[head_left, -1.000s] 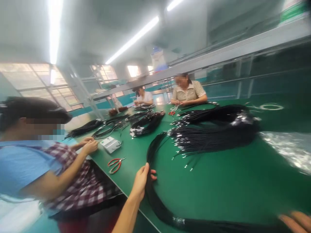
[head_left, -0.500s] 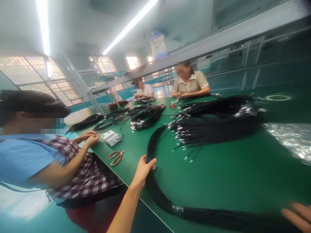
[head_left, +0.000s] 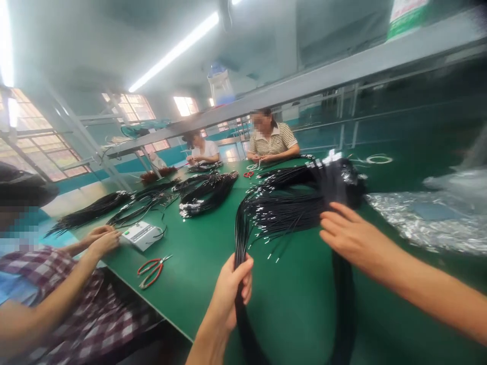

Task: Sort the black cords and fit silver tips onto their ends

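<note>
A thick bundle of thin black cables [head_left: 242,233] hangs in a U between my hands. My left hand [head_left: 234,289] is closed round one arm of the bundle, thumb across its front. With fingers wrapped on the other arm, my right hand [head_left: 352,235] holds it up near its end, where pale metallic tips show, blurred by motion. The bottom of the U passes out of view at the lower edge. Just behind my hands, a large heap of black cables [head_left: 292,208] with silvery tips lies on the green table [head_left: 292,284].
Red-handled pliers [head_left: 154,271] and a white box [head_left: 142,234] lie to the left, near a co-worker's hands [head_left: 102,241]. More cable coils [head_left: 207,195] lie farther back. Clear plastic bags [head_left: 418,218] are at the right. Two people sit across the table beneath a long shelf [head_left: 304,88].
My right hand has come in from the lower right and lifted the bundle's other end. My left hand has tightened its hold on its side. The view has turned to the right.
</note>
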Demonstrator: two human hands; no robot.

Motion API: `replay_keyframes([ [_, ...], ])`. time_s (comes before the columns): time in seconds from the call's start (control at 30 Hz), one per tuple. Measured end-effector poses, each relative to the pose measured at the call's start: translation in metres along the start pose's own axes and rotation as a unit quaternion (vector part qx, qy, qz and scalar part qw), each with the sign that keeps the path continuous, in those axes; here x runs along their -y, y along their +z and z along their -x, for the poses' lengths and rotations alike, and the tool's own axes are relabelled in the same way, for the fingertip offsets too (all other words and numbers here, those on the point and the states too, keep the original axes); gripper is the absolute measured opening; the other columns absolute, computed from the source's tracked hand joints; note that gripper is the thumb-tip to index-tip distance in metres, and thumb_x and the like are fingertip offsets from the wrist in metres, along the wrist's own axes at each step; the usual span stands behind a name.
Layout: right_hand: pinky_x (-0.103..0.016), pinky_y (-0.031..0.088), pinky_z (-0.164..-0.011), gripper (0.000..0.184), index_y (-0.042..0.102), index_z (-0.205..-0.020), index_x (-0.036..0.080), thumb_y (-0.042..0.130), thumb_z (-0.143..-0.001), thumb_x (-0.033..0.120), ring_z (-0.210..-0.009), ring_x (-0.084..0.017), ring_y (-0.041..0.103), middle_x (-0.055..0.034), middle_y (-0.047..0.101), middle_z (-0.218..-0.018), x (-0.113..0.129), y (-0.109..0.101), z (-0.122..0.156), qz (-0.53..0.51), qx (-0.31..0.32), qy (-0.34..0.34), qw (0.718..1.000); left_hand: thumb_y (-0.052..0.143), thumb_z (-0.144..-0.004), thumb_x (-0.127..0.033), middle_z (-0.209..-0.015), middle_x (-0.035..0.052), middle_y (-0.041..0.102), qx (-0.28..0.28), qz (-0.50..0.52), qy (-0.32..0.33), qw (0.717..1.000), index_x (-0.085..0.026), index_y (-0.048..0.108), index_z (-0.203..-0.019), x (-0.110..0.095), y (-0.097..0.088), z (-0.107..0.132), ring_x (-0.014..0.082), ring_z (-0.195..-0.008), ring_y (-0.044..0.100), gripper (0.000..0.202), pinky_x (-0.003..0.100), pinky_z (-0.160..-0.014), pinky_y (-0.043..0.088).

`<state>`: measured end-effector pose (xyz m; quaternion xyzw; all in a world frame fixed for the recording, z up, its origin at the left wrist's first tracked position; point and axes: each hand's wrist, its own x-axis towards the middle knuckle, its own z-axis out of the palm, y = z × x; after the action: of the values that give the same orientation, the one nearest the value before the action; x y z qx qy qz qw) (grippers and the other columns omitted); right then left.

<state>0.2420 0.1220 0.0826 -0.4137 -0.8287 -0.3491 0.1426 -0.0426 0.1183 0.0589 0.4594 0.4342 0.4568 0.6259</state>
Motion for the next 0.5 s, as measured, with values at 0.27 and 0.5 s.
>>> replay_keyframes([
  [0.27,-0.051,0.037,-0.104,0.022,0.067,-0.078,0.014,0.05,-0.083,0.001,-0.105,-0.026,0.056,-0.0102,0.064,-0.085,0.019,0.062,-0.03,-0.113,0.102,-0.087,0.985,0.07,-0.075,-0.043,-0.046,-0.0132,0.037,0.04,-0.012,-0.003,0.999,-0.02,0.047,-0.084,0.001,0.012,0.012,0.0013,-0.032,0.024,0.033,0.011,-0.028,0.024],
  [0.5,-0.047,0.041,-0.103,0.019,0.067,-0.078,0.014,0.053,-0.084,0.004,-0.107,-0.025,0.057,-0.0092,0.066,-0.084,0.035,0.087,-0.02,-0.156,0.117,-0.104,0.975,0.071,-0.073,-0.044,-0.046,-0.0129,0.037,0.039,-0.01,-0.02,0.999,-0.02,0.047,-0.083,0.006,0.013,0.014,0.0014,-0.032,0.023,0.035,0.011,-0.028,0.024],
])
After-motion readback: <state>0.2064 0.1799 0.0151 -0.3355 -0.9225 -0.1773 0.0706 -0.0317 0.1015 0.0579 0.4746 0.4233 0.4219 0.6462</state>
